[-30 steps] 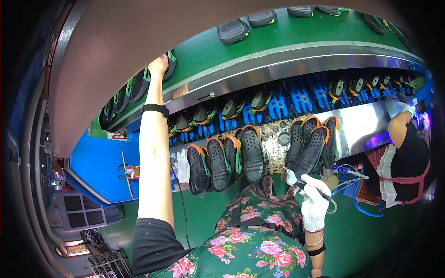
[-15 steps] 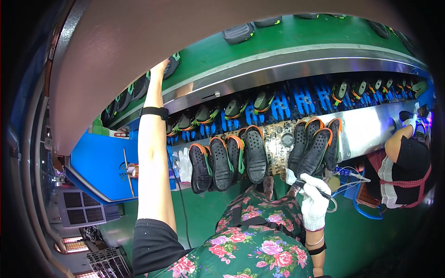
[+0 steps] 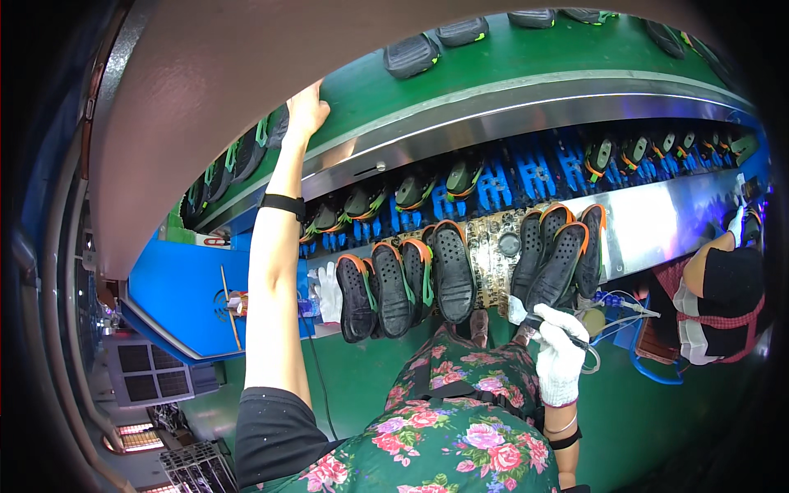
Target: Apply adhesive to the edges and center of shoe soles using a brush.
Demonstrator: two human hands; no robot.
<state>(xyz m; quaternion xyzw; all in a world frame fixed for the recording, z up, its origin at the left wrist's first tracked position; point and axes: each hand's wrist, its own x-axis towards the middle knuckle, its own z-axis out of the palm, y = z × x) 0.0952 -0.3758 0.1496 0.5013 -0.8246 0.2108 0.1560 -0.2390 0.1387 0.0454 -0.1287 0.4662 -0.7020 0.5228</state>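
My bare left hand [image 3: 307, 112] reaches out over the upper green belt [image 3: 353, 103]. Its thumb and a finger stand apart with belt showing between them, while the brown overhang partly hides the fingertips. A dark clog [image 3: 278, 128] lies on the belt just left of that hand. In a white knitted glove, my right hand [image 3: 560, 353] is closed round a dark-handled brush [image 3: 516, 309] with a pale tip. The tip is close to the black clog [image 3: 559, 267] with an orange rim, in the right-hand group. Another group of black clogs [image 3: 454, 271] stands left of it, some with green straps.
Clogs [image 3: 415, 191] ride on blue holders [image 3: 495, 185] in a lower row. A brown overhang [image 3: 205, 90] crosses the upper left. White gloves [image 3: 329, 292] lie beside the left clogs. A co-worker [image 3: 723, 279] is at the right, near blue tubing [image 3: 657, 380].
My left hand has moved right along the belt, and a clog that was right of it is now on its left. Clogs on the upper belt have shifted left. The right hand stays nearly still.
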